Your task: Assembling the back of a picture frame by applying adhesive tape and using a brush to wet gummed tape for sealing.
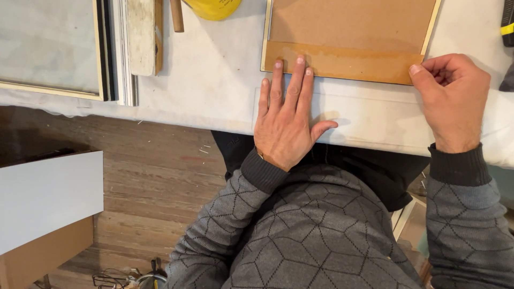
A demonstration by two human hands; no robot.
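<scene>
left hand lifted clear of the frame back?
No, the left hand lies flat, fingertips pressing the brown tape strip along the edge of the frame backing board.

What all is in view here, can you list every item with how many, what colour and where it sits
backing board: one, brown, face-up in a pale frame at the table's far edge
tape strip: one, tan, along the board's near edge
table: one, white covered top, across the upper picture
framed panel: one, pale wood edge, top left
wooden handle: one, brown, top centre
yellow object: one, top centre, cut off by the picture edge
white panel: one, lower left above the wood floor
left hand: flat, fingertips on the tape strip
right hand: curled, thumb at the tape strip's right end
</scene>
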